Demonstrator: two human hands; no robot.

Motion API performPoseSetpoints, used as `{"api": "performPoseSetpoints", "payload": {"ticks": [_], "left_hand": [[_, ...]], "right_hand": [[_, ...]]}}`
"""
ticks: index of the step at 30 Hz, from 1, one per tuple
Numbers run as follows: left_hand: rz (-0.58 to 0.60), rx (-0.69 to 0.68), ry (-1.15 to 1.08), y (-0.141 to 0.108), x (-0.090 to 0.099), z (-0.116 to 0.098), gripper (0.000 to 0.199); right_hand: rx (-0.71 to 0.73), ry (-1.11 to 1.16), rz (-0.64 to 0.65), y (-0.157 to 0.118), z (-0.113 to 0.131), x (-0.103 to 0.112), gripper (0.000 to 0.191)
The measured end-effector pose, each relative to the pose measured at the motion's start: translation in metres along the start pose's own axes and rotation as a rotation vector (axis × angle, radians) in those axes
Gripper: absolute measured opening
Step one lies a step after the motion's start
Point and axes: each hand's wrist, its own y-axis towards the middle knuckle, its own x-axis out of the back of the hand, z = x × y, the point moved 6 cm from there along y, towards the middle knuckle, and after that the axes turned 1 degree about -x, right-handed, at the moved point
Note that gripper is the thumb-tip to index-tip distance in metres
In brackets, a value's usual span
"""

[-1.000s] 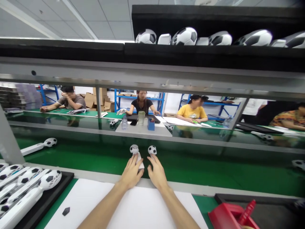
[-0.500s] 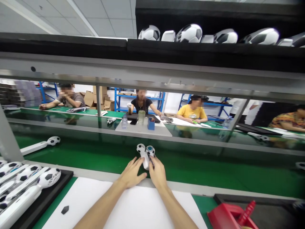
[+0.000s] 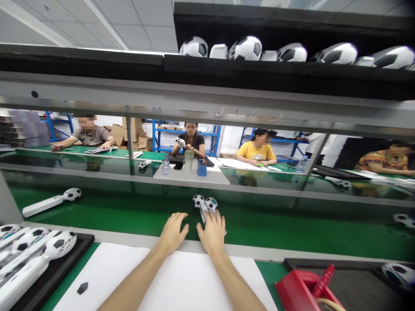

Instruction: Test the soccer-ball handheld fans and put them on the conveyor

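Observation:
Two white handheld devices lie side by side on the green conveyor belt [image 3: 129, 224]. Each has a football-patterned round head, the left one [image 3: 198, 201] and the right one [image 3: 211, 203], and the right head shows some blue. My right hand [image 3: 212, 231] rests over their handles with its fingers stretched out, hiding most of them. Just to the left, my left hand [image 3: 173, 233] is open above the belt's near edge, holding nothing and apart from the devices. Both forearms reach over a white sheet [image 3: 181, 280], where a black pentagon piece [image 3: 82, 288] lies.
A black tray [image 3: 69, 263] of similar devices sits at left. At right are a red holder [image 3: 292, 289] with a red pen [image 3: 323, 280] and another black tray [image 3: 353, 280]. A shelf [image 3: 113, 86] crosses overhead. Several co-workers sit across the belt.
My left hand has drawn away from the devices. My right hand has moved over their handles, and the devices now lie slightly further right in view. The co-worker opposite has raised a device.

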Motion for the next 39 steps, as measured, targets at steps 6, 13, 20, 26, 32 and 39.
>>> {"api": "performPoseSetpoints", "payload": {"ticks": [6,13,20,26,32,39], "left_hand": [[-0.253,0.042,0.005,0.000,0.015,0.010,0.026],[-0.247,-0.040,0.039,0.001,0.012,0.006,0.027],[-0.162,-0.058,0.036,0.001,0.002,0.008,0.024],[-0.102,-0.091,-0.002,0.000,-0.002,0.005,0.024],[-0.154,-0.046,0.002,-0.001,0.004,0.007,0.018],[-0.143,-0.047,0.005,0.000,0.004,0.005,0.014]], "right_hand": [[0.254,0.138,0.060,0.000,0.018,-0.001,0.039],[0.196,0.215,0.086,-0.002,0.012,-0.007,0.042],[0.290,0.309,0.247,-0.010,0.036,0.000,0.043],[0.258,0.279,0.262,-0.011,0.036,0.000,0.051],[0.115,0.184,0.167,-0.003,0.018,-0.002,0.028],[0.018,0.022,0.058,-0.001,0.009,0.004,0.021]]}}
